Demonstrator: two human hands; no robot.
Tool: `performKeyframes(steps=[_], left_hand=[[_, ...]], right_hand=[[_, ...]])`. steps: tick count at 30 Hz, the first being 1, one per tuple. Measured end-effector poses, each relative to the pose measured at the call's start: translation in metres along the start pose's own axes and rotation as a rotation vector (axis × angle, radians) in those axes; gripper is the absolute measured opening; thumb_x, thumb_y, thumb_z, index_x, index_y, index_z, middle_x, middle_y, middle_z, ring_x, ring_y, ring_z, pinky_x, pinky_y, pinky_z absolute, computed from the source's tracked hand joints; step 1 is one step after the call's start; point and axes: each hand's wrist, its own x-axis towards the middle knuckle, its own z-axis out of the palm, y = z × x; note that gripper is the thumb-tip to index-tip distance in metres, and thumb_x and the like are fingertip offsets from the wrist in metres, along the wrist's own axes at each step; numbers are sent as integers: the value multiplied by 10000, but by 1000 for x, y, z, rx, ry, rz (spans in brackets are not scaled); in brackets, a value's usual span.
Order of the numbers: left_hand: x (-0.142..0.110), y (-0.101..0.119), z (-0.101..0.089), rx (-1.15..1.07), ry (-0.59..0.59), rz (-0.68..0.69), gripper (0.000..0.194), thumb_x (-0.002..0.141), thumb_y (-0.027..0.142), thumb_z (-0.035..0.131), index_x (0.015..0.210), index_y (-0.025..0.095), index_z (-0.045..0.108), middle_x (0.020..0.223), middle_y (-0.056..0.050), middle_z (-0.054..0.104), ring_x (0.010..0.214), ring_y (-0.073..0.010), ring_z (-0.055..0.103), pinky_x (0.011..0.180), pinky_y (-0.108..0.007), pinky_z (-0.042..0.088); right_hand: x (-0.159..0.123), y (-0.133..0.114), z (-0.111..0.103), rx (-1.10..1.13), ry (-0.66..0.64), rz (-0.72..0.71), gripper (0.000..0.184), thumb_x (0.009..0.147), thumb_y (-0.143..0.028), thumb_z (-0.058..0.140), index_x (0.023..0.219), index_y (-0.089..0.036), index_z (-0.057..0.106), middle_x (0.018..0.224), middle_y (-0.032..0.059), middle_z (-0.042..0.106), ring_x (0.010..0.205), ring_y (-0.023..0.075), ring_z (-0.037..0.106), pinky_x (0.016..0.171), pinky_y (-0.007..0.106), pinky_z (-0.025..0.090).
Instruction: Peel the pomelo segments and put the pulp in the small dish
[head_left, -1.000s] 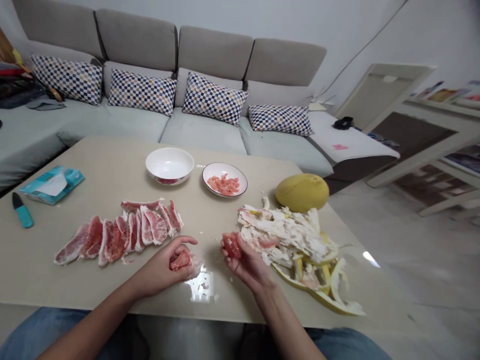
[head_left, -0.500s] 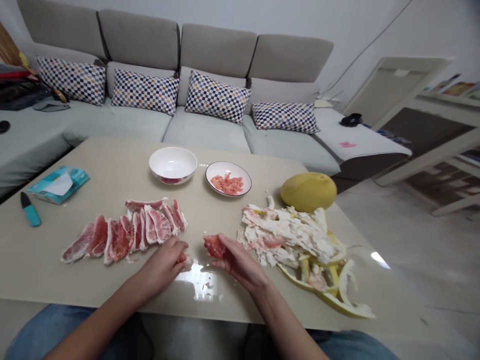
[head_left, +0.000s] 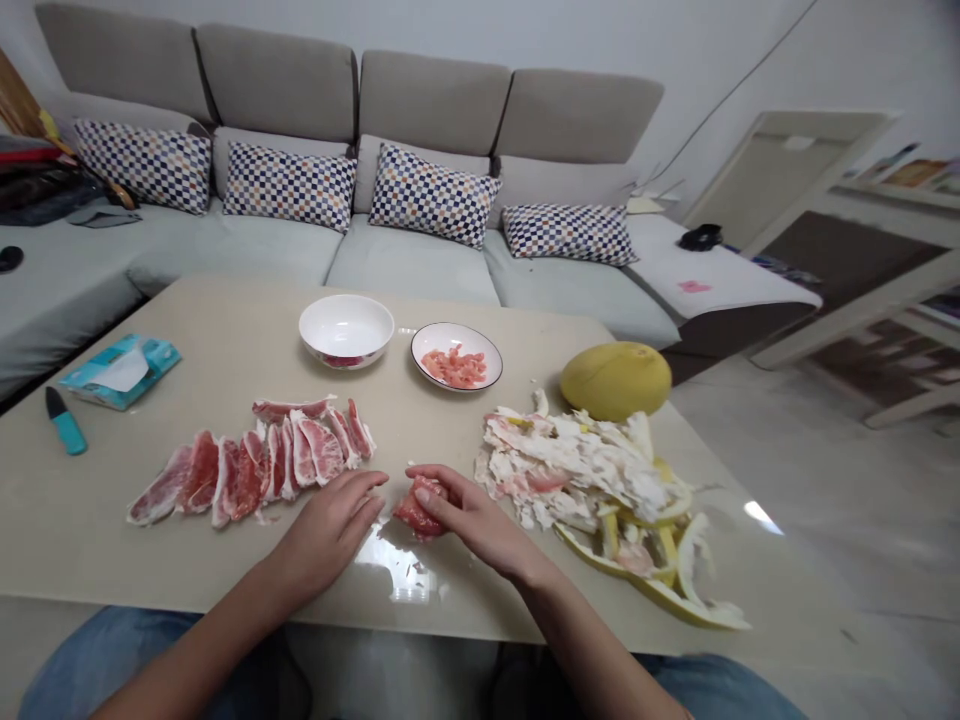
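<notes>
Moist, red, peeled pomelo flesh (head_left: 415, 514) is being gripped by the right hand (head_left: 480, 522) over the glossy beige table (head_left: 431, 435), presumably lightly to spare its pulp, while the left hand (head_left: 327, 524) (palm hidden, so possibly empty, I cannot tell) is hovering beside it.

Left hand (head_left: 326, 525) and right hand (head_left: 472, 520): bare, fingers (head_left: 442, 510) slender. Forearms (head_left: 206, 635) likewise uncovered as far as the view shows, slim, narrowing toward the hands. Legwear: blue denim trousers (head_left: 109, 660), slightly faded; stitching too blurred to read.
</notes>
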Motion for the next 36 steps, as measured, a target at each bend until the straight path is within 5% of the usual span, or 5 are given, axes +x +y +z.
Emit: performKeyframes(steps=[6, 12, 16, 23, 36], left_hand=[[0, 10, 1, -751, -219, -297, 447, 850, 400, 589, 1215, 147, 540, 1069, -131, 682, 858, -231, 677, 799, -385, 535], [-2, 6, 8, -1047, -171, -397, 349, 796, 284, 690, 1110, 163, 595, 1149, -112, 636, 954, -209, 652, 879, -368, 516], [-3, 9, 9, -1128, -116, -407, 323, 809, 264, 681, 1098, 166, 575, 1118, -106, 639, 890, -179, 656, 870, -365, 519], [-4, 17, 15, -1185, -124, -395, 285, 821, 252, 674, 1068, 162, 564, 1025, -76, 640, 811, -144, 642, 804, -328, 530], [-5, 18, 15, -1128, -104, -365, 297, 800, 262, 689, 1058, 178, 569, 1020, -80, 637, 789, -138, 613, 744, -297, 499]], right_hand=[[2, -31, 14, -413, -89, -74, 446, 936, -477, 444, 1296, -213, 433, 769, 7, 629, 618, 139, 582, 621, 279, 473], [-1, -43, 16, -749, 24, -63, 503, 977, -470, 328, 1398, -195, 356, 727, 28, 654, 627, 179, 627, 686, 326, 469], [-13, -34, 8, -964, 213, -451, 360, 924, -371, 514, 1260, -242, 526, 1030, 88, 629, 857, 194, 600, 771, 331, 462], [-22, -11, 13, -1187, 257, -963, 194, 879, -135, 560, 1026, -218, 656, 895, 64, 628, 759, 178, 480, 670, 310, 407], [-49, -13, -40, -1019, 308, -453, 123, 909, -195, 465, 895, -198, 587, 906, 73, 599, 798, 192, 576, 704, 322, 455]])
